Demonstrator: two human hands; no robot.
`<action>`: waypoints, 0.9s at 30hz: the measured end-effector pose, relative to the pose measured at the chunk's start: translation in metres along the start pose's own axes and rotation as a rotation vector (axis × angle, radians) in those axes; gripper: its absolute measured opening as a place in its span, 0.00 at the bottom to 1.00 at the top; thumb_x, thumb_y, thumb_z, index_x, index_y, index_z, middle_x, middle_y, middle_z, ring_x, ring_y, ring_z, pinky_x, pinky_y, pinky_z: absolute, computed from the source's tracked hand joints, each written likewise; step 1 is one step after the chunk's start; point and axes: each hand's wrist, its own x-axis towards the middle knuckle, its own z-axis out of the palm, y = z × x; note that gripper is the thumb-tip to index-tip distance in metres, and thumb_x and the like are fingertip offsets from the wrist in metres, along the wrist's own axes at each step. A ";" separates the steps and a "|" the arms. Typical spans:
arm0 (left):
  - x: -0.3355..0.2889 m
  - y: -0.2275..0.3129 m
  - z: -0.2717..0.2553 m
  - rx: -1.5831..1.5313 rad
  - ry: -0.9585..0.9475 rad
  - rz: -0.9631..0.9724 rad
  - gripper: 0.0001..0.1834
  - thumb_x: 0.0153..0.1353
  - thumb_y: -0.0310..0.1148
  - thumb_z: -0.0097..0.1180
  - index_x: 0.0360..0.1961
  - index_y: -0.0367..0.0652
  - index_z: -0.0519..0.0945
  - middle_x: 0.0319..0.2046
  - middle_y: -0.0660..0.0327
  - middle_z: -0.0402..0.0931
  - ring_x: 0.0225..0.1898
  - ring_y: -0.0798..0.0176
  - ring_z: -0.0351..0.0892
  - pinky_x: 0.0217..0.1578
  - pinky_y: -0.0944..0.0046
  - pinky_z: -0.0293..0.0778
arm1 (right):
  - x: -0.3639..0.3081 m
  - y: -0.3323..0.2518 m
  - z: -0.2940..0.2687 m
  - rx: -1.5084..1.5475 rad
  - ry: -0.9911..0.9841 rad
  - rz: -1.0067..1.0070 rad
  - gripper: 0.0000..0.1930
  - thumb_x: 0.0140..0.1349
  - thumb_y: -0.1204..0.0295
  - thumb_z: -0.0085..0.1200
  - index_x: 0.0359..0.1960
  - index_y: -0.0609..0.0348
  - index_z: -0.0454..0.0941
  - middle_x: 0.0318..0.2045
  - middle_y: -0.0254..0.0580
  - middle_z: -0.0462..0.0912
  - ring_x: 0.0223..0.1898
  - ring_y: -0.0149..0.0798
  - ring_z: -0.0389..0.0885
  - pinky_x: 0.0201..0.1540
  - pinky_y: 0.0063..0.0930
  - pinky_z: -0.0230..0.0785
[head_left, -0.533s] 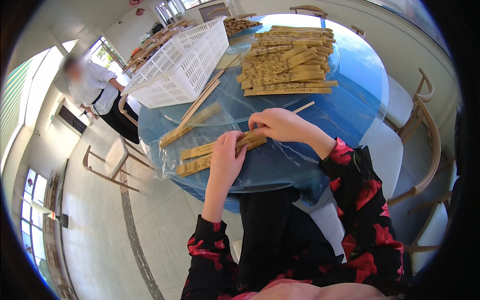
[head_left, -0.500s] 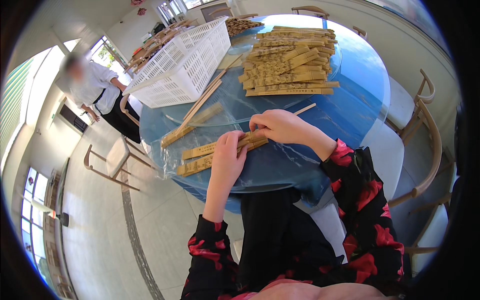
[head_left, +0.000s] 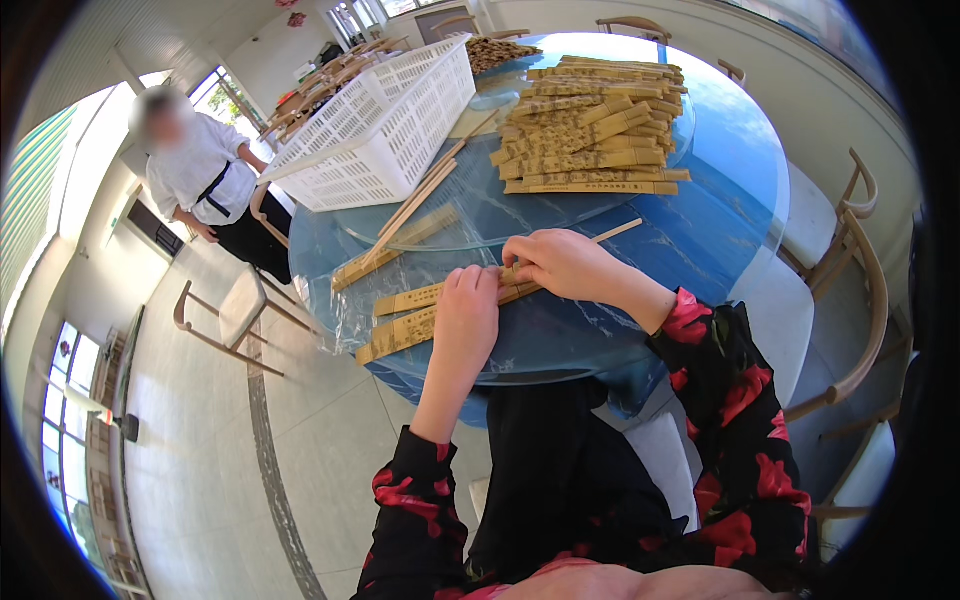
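Left hand (head_left: 466, 318) lies palm down, fingers together and curled over the near end of the paper-sleeved chopstick packets (head_left: 412, 318), pressing them to the table; right hand (head_left: 563, 262) sits just beyond it, fingertips bunched and pinching the same bundle where a bare wooden stick (head_left: 617, 232) pokes out to its far right. Packets are flat, narrow, tan paper strips with dark print, two lying side by side and running left from the grip. Under them is a round blue table (head_left: 740, 190), glossy, wrapped in crinkled clear film, with a glass turntable (head_left: 520, 215) on top. Just past the left hand, more long tan strips (head_left: 400, 245) lie slantwise. Farther off, beyond the right hand, a neat stack of finished packets (head_left: 595, 130); left of that, a white plastic lattice basket (head_left: 375, 130) tilted on its side. Far left, a person in white top and dark apron (head_left: 205, 185) stands on the pale tiled floor. Against half a second earlier: hands and bundle sit much the same, no clear shift
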 end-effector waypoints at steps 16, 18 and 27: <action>0.002 0.002 -0.005 -0.210 0.215 -0.005 0.08 0.56 0.22 0.62 0.36 0.41 0.76 0.43 0.57 0.83 0.49 0.48 0.79 0.50 0.53 0.75 | -0.002 -0.006 -0.011 0.001 -0.074 0.034 0.10 0.66 0.71 0.55 0.47 0.57 0.77 0.34 0.49 0.84 0.42 0.55 0.81 0.45 0.44 0.72; 0.003 0.002 -0.004 -0.165 0.210 0.080 0.09 0.56 0.22 0.62 0.37 0.40 0.76 0.43 0.56 0.82 0.49 0.48 0.79 0.49 0.52 0.76 | -0.002 0.000 0.004 0.011 -0.049 -0.018 0.11 0.67 0.70 0.55 0.49 0.56 0.75 0.35 0.53 0.83 0.42 0.58 0.81 0.45 0.48 0.71; 0.000 -0.002 0.004 -0.027 0.166 -0.179 0.07 0.61 0.25 0.60 0.38 0.42 0.75 0.34 0.59 0.80 0.41 0.51 0.80 0.41 0.52 0.74 | -0.009 0.013 -0.030 -0.227 0.121 -0.002 0.10 0.66 0.64 0.56 0.34 0.56 0.84 0.33 0.44 0.85 0.42 0.53 0.81 0.45 0.47 0.72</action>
